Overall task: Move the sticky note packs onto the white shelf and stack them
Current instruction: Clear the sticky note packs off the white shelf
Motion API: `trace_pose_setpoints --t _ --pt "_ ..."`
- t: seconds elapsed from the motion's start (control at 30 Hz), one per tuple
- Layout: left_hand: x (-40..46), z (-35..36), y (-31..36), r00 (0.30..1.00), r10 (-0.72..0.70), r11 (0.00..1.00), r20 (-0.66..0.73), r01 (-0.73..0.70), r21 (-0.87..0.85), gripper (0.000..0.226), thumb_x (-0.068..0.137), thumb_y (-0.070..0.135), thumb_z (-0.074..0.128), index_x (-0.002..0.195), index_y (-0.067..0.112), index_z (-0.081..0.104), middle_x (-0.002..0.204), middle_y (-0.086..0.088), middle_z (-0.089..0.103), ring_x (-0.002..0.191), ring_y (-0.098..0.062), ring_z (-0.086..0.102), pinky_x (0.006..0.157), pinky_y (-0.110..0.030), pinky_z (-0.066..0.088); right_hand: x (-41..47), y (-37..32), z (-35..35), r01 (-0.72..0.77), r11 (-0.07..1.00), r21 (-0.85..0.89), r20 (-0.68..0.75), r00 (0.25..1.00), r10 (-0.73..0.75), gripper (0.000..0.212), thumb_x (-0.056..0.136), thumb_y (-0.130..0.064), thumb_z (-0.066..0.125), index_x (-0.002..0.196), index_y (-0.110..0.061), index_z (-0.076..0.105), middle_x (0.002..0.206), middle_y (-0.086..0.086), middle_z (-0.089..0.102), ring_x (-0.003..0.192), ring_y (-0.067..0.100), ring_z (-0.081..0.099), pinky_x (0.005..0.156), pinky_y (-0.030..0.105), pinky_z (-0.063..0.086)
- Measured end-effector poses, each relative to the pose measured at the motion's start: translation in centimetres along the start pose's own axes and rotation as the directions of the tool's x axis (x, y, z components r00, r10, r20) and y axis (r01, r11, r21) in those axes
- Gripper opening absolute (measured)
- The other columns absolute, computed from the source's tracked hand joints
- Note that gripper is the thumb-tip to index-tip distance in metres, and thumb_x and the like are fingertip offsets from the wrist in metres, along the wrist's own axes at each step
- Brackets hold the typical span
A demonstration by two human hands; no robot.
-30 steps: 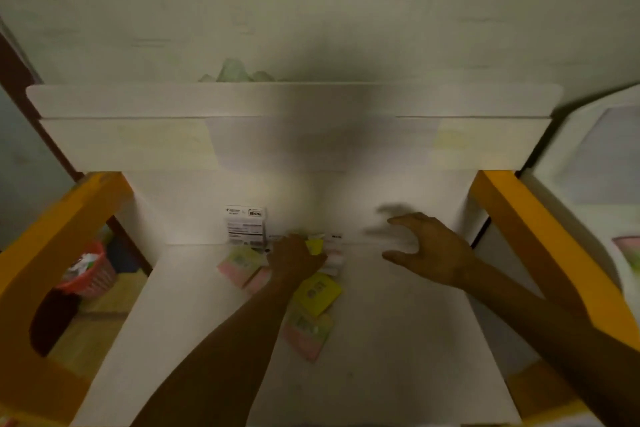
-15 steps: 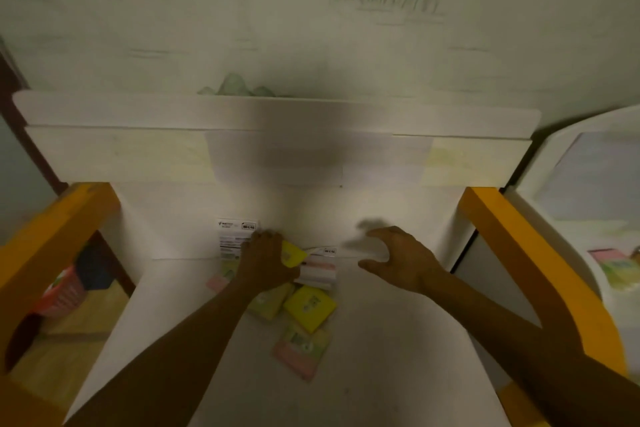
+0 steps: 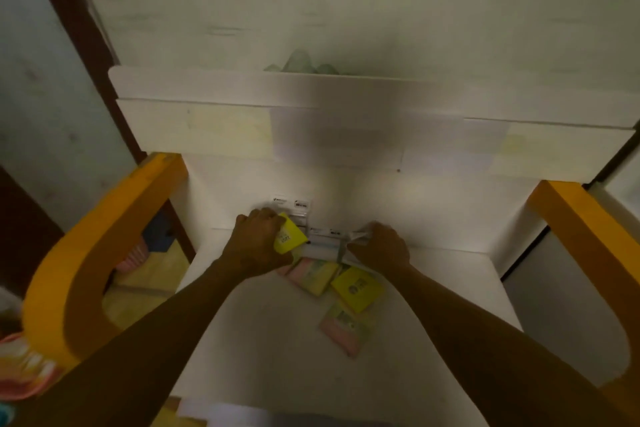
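Note:
My left hand (image 3: 257, 242) grips a yellow sticky note pack (image 3: 290, 236), raised just above the white surface (image 3: 277, 350) near its back wall. My right hand (image 3: 379, 248) curls round the right end of a white wrapped pack (image 3: 325, 239) lying against the back wall. Three more packs lie in front of my hands: a pink-green one (image 3: 313, 274), a yellow one (image 3: 358, 288) and a pink one (image 3: 346, 328). A white upper shelf (image 3: 214, 90) runs across above them.
A white labelled box (image 3: 292, 206) stands against the back wall behind the left hand. Orange curved side rails (image 3: 100, 243) (image 3: 588, 229) flank the surface. A greenish object (image 3: 299, 62) sits on the upper shelf. A striped basket (image 3: 24, 371) is at lower left.
My right hand has moved left and down onto the white wrapped pack and closed on it. My left hand still holds the yellow pack. The camera has swung left.

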State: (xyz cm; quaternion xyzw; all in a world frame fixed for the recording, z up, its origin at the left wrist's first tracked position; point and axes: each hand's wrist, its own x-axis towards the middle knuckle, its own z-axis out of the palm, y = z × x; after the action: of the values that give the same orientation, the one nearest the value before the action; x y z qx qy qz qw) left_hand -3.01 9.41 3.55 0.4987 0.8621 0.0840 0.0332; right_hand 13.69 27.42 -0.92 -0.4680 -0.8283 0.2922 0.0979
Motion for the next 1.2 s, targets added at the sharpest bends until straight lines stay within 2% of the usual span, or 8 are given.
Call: trace_pose_setpoints --t 0.2,0.3,0.43,0.63,0.73,0.83,1.0,1.2 --pt "-1.3 0.5 -1.0 1.0 0.017 0.998 -0.005 -0.016 0.059 0.074 0.07 0.054 0.07 0.132 0.02 0.049 0.135 -0.004 0.048 0.118 -0.023 0.045 0.096 -0.036 0.033 0.1 -0.5 1.3 -0.047 0.998 0.028 0.002 0.999 0.047 0.047 0.068 -0.044 0.078 0.11 -0.026 0.067 0.117 0.0 0.067 0.109 0.02 0.062 0.097 0.031 0.047" --pt "-1.8 0.6 -1.2 1.0 0.016 0.997 0.004 -0.016 0.072 0.073 0.072 0.054 0.069 0.134 0.02 0.047 0.137 -0.004 0.046 0.121 -0.023 0.044 0.099 -0.037 0.032 0.0 -1.1 0.8 -0.075 0.997 -0.009 0.065 0.995 0.075 0.051 0.072 -0.044 0.075 0.118 -0.028 0.061 0.123 -0.002 0.063 0.113 0.017 0.06 0.095 0.027 0.042" --pt "-1.9 0.7 -1.6 1.0 0.017 0.997 0.017 -0.018 0.075 0.075 0.074 0.056 0.067 0.135 0.02 0.045 0.139 -0.003 0.045 0.123 -0.022 0.043 0.099 -0.037 0.032 -0.1 -1.1 0.7 -0.056 0.997 -0.044 0.07 0.996 0.059 0.051 0.081 -0.043 0.066 0.128 -0.025 0.056 0.127 0.0 0.062 0.115 0.019 0.06 0.093 0.025 0.045" --pt "-1.6 0.7 -1.8 0.999 0.04 0.997 -0.004 -0.04 0.067 0.074 0.073 0.056 0.068 0.135 0.021 0.046 0.137 -0.003 0.046 0.122 -0.022 0.043 0.098 -0.036 0.032 -0.2 -1.1 -0.1 -0.039 0.994 -0.106 0.079 0.996 0.048 0.047 0.082 -0.042 0.069 0.12 -0.017 0.058 0.118 0.003 0.065 0.107 0.021 0.063 0.081 0.025 0.046" --pt "-1.2 0.8 -1.9 0.999 0.034 0.999 -0.034 -0.033 0.022 0.073 0.071 0.054 0.069 0.133 0.021 0.048 0.136 -0.002 0.048 0.12 -0.022 0.044 0.097 -0.037 0.033 -0.3 -1.4 -0.9 -0.029 0.991 -0.129 0.07 0.997 0.038 0.053 0.079 -0.054 0.064 0.121 -0.022 0.057 0.115 0.001 0.065 0.101 0.021 0.063 0.079 0.026 0.045" --pt "-0.8 0.9 -1.5 0.998 0.03 0.999 -0.062 -0.031 -0.016 0.079 0.065 0.06 0.063 0.133 0.021 0.049 0.137 -0.001 0.048 0.121 -0.022 0.045 0.096 -0.037 0.034 -0.6 -1.4 -2.2 -0.036 0.99 -0.138 0.019 0.999 0.039 0.063 0.081 -0.06 0.057 0.13 -0.021 0.049 0.122 0.005 0.061 0.109 0.025 0.06 0.089 0.032 0.046" --pt "-0.3 1.0 0.5 0.992 0.0 0.981 -0.126 -0.024 -0.191 0.081 0.058 0.058 0.057 0.128 0.02 0.054 0.133 -0.003 0.052 0.119 -0.024 0.049 0.094 -0.037 0.036 -2.6 -1.4 -5.2 -0.013 0.991 -0.134 -0.03 1.0 0.009 0.073 0.082 -0.053 0.059 0.141 -0.016 0.037 0.128 0.012 0.058 0.116 0.031 0.056 0.096 0.034 0.044" --pt "0.3 1.2 2.6 0.997 0.029 0.971 -0.077 -0.047 -0.236 0.097 0.049 0.074 0.041 0.131 0.023 0.052 0.138 -0.001 0.048 0.125 -0.022 0.045 0.097 -0.036 0.034 -6.2 -0.5 -6.7 0.069 0.988 -0.141 -0.068 0.995 -0.079 0.076 0.078 -0.051 0.069 0.141 -0.021 0.039 0.12 0.009 0.064 0.109 0.028 0.061 0.086 0.029 0.047"
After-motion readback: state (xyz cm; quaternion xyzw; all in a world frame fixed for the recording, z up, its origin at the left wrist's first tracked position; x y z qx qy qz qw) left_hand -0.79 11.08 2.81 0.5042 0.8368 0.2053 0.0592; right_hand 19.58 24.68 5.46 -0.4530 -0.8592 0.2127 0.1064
